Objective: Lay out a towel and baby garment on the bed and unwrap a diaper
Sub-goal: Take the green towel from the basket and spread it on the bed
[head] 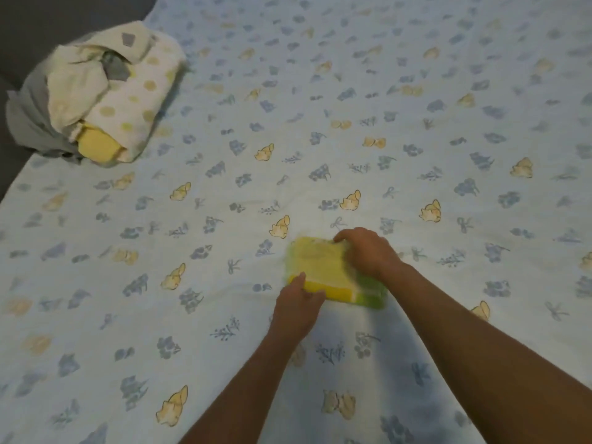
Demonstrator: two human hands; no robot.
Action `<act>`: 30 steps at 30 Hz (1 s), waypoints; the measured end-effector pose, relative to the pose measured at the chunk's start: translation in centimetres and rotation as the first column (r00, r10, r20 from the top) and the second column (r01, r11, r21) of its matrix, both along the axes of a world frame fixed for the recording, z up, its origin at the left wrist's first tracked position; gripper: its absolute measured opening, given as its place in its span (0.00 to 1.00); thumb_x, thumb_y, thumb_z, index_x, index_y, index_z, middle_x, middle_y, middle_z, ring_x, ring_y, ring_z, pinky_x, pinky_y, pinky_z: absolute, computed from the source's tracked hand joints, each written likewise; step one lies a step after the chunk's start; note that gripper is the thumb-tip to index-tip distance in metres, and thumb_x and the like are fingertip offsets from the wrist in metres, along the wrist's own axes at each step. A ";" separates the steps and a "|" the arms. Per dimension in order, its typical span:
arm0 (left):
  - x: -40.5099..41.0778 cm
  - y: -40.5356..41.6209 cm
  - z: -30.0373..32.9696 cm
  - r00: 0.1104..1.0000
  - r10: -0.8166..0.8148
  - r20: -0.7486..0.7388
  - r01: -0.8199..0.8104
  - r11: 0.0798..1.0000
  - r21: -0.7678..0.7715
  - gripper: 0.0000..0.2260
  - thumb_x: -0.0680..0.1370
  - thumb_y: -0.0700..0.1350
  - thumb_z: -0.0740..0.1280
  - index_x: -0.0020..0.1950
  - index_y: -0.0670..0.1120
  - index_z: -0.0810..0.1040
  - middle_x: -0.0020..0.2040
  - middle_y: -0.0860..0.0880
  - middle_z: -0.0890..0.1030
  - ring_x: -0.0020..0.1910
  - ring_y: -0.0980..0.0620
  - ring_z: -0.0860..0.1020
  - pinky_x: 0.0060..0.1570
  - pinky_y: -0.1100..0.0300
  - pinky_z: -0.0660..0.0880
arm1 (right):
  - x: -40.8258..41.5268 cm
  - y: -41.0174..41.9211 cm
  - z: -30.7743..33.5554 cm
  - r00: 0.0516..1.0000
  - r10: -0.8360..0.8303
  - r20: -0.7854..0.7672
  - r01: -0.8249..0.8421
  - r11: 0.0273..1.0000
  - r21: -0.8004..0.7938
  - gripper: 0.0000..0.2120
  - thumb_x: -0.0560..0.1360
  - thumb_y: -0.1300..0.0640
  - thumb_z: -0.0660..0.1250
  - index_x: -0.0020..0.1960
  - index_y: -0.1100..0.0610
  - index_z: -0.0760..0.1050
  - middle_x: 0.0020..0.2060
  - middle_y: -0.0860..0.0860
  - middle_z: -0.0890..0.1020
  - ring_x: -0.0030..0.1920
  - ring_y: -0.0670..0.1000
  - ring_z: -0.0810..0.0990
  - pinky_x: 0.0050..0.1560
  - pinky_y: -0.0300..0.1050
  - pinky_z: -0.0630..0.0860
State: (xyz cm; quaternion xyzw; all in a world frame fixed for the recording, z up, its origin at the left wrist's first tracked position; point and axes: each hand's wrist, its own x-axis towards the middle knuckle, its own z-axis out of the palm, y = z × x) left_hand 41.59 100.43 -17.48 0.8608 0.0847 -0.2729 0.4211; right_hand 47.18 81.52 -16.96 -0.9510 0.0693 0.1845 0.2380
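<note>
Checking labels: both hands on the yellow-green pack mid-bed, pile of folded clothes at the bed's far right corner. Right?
Not quite. The head view shows the pile of folded clothes at the far left corner of the bed, not the right. The rest holds: left hand and right hand are both on the yellow-green pack mid-bed.

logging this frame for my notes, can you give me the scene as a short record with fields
surface: bed sheet, pale blue with flower print
held item: folded yellow and green cloth, lying on the sheet, blurred
left hand: grips the cloth's near left edge
right hand: on the cloth's far right part, fingers curled over it
other items: pile of folded fabrics at far left, dotted white, grey and yellow pieces
diaper: cannot tell
</note>
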 end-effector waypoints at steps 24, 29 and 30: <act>2.5 2.8 0.7 0.558 -0.684 0.470 0.585 0.726 0.362 0.08 0.70 0.41 0.73 0.49 0.48 0.83 0.45 0.50 0.79 0.43 0.50 0.77 0.36 0.58 0.73 | -10.4 -1.5 -1.3 0.974 0.098 0.205 -0.118 0.989 0.088 0.01 0.72 0.54 0.67 0.44 0.49 0.76 0.43 0.44 0.79 0.44 0.48 0.77 0.38 0.43 0.73; -3.0 5.6 0.8 0.605 -0.730 0.317 0.642 0.683 0.349 0.11 0.72 0.43 0.73 0.54 0.51 0.81 0.49 0.52 0.77 0.46 0.52 0.77 0.42 0.55 0.77 | -16.6 0.4 -0.4 0.975 0.141 0.171 -0.148 0.989 0.027 0.02 0.73 0.52 0.65 0.44 0.49 0.76 0.37 0.46 0.79 0.40 0.50 0.76 0.34 0.44 0.69; -4.2 6.0 0.6 0.610 -0.736 0.292 0.648 0.676 0.350 0.12 0.72 0.42 0.72 0.54 0.51 0.81 0.49 0.52 0.77 0.47 0.52 0.77 0.42 0.55 0.77 | -17.9 0.9 -0.5 0.971 0.158 0.180 -0.162 0.987 0.010 0.02 0.72 0.52 0.66 0.43 0.49 0.77 0.38 0.47 0.79 0.41 0.50 0.76 0.35 0.44 0.70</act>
